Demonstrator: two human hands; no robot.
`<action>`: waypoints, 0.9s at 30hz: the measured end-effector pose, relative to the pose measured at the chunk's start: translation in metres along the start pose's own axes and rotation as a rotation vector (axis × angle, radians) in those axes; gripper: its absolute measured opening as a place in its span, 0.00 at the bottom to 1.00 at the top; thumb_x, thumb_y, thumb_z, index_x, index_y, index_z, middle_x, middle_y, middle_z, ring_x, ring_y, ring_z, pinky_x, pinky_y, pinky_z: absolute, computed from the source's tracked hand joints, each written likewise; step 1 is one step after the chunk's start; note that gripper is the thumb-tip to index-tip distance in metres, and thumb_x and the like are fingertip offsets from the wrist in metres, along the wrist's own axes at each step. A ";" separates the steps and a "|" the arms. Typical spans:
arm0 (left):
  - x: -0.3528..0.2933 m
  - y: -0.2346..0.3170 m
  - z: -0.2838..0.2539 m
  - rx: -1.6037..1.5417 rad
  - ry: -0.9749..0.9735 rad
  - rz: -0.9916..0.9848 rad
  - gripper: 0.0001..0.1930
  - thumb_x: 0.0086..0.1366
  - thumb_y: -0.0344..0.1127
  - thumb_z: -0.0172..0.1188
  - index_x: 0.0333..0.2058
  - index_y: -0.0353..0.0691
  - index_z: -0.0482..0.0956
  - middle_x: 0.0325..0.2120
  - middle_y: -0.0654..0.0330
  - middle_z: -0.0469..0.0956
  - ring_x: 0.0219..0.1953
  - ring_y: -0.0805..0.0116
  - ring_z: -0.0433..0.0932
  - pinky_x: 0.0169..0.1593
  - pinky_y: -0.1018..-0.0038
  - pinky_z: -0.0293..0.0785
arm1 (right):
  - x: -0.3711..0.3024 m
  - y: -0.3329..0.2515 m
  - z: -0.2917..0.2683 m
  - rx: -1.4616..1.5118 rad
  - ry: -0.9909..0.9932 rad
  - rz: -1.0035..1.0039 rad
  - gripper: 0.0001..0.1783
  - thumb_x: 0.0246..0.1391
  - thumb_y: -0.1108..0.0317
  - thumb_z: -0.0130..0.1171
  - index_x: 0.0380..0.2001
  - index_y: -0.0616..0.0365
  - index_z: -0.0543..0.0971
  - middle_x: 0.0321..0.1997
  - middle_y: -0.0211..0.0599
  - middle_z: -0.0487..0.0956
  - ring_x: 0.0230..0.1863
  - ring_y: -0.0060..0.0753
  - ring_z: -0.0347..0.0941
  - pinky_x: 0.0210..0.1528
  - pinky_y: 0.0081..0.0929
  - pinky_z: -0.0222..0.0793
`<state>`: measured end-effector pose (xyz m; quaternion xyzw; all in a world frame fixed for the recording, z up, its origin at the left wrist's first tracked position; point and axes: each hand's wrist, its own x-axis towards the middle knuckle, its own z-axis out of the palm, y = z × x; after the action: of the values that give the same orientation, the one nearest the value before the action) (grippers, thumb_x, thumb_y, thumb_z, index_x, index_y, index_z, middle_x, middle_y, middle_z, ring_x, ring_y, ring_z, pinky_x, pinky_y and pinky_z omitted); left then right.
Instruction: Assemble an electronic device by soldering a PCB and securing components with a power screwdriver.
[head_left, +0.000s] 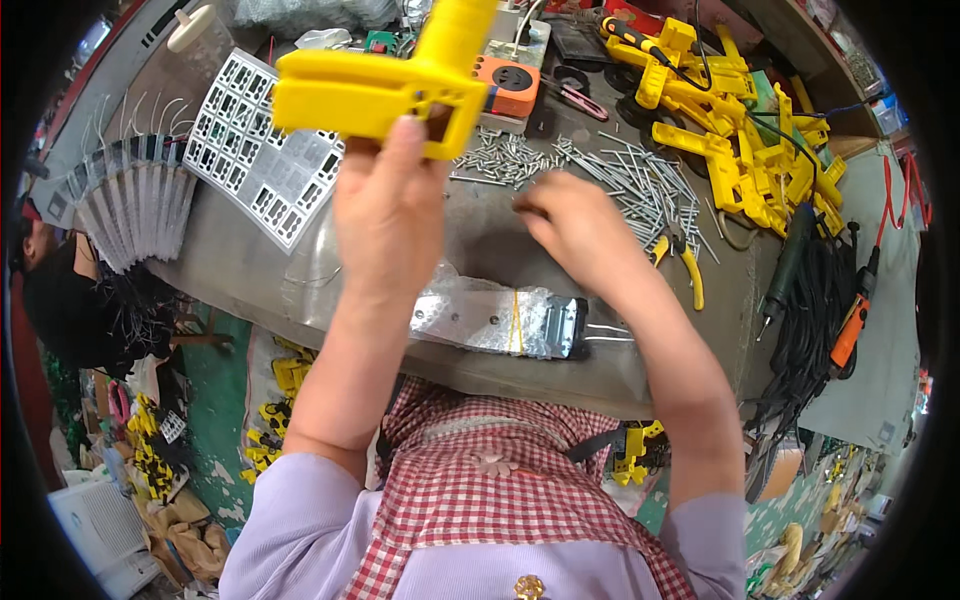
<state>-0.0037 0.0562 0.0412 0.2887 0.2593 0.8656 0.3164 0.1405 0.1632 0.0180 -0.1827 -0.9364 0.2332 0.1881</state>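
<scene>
My left hand (390,215) grips a yellow plastic housing (345,100) and holds it up above the far part of the bench. A wide arm and a square opening show on it, and its upper end runs out of the picture. Fingers curled together, my right hand (580,225) hovers low beside a heap of short screws (505,158); whatever its fingertips hold is hidden. Long screws (650,190) lie loose just beyond that hand. Below its wrist are pliers with yellow handles (692,275). A plastic-wrapped pack (470,318) with a yellow band rests on the near edge between my forearms.
Printed label sheets (235,120) and a fan of clear wired pieces (130,200) lie left. An orange socket block (515,88) stands at the back. Yellow plastic parts (720,130) pile up far right, above an electric screwdriver (790,262) and black cables (820,310). Another person (75,300) is at left.
</scene>
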 end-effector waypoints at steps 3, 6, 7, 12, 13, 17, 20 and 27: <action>-0.012 0.019 -0.016 0.032 0.069 0.003 0.20 0.67 0.31 0.51 0.57 0.38 0.60 0.53 0.58 0.68 0.58 0.64 0.66 0.63 0.61 0.58 | 0.048 0.017 0.040 -0.237 -0.059 -0.102 0.06 0.45 0.72 0.57 0.29 0.62 0.77 0.32 0.44 0.75 0.37 0.49 0.74 0.39 0.39 0.70; -0.025 0.024 -0.030 0.081 0.144 -0.005 0.21 0.67 0.32 0.52 0.57 0.38 0.61 0.53 0.59 0.68 0.57 0.64 0.66 0.63 0.62 0.58 | 0.068 0.011 0.059 -0.442 -0.098 -0.120 0.05 0.44 0.73 0.56 0.27 0.61 0.74 0.31 0.45 0.74 0.36 0.51 0.73 0.39 0.42 0.70; -0.029 0.023 -0.034 0.080 0.148 -0.039 0.21 0.67 0.33 0.53 0.56 0.38 0.62 0.53 0.59 0.68 0.57 0.65 0.66 0.63 0.62 0.58 | 0.068 0.007 0.057 -0.457 -0.120 -0.149 0.06 0.42 0.73 0.57 0.27 0.61 0.72 0.32 0.46 0.75 0.38 0.51 0.74 0.38 0.42 0.71; -0.034 0.009 -0.033 -0.034 0.128 -0.210 0.23 0.66 0.36 0.54 0.58 0.39 0.62 0.54 0.61 0.69 0.57 0.64 0.68 0.62 0.64 0.61 | 0.047 -0.006 0.005 0.145 0.262 0.063 0.16 0.44 0.78 0.57 0.38 0.61 0.69 0.30 0.47 0.77 0.33 0.45 0.78 0.33 0.35 0.72; -0.035 0.004 -0.033 -0.040 0.098 -0.254 0.24 0.66 0.36 0.55 0.59 0.40 0.61 0.54 0.60 0.68 0.57 0.64 0.68 0.61 0.64 0.62 | 0.037 -0.026 -0.019 0.490 0.259 0.264 0.18 0.49 0.79 0.55 0.45 0.59 0.67 0.30 0.39 0.77 0.31 0.30 0.78 0.30 0.28 0.72; -0.045 -0.015 -0.018 -0.130 0.010 -0.385 0.24 0.66 0.35 0.55 0.58 0.41 0.62 0.54 0.59 0.69 0.56 0.64 0.68 0.61 0.63 0.63 | 0.000 -0.041 -0.045 0.985 0.457 0.136 0.16 0.57 0.78 0.52 0.48 0.60 0.64 0.37 0.47 0.77 0.30 0.27 0.75 0.31 0.22 0.74; -0.048 -0.024 -0.001 -0.099 -0.020 -0.420 0.22 0.66 0.35 0.55 0.57 0.41 0.63 0.53 0.59 0.70 0.56 0.64 0.69 0.60 0.63 0.63 | -0.020 -0.039 -0.039 1.006 0.545 0.099 0.13 0.57 0.79 0.52 0.44 0.61 0.63 0.37 0.49 0.77 0.31 0.30 0.76 0.32 0.24 0.75; -0.061 -0.040 0.027 -0.007 -0.105 -0.383 0.20 0.66 0.32 0.54 0.55 0.37 0.64 0.52 0.56 0.70 0.56 0.61 0.70 0.60 0.61 0.62 | -0.054 -0.036 -0.059 0.940 0.622 0.103 0.11 0.58 0.81 0.50 0.41 0.63 0.62 0.37 0.45 0.77 0.34 0.27 0.77 0.37 0.23 0.76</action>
<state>0.0685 0.0469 0.0144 0.2776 0.2897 0.7742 0.4895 0.2037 0.1326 0.0702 -0.1850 -0.6222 0.5690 0.5048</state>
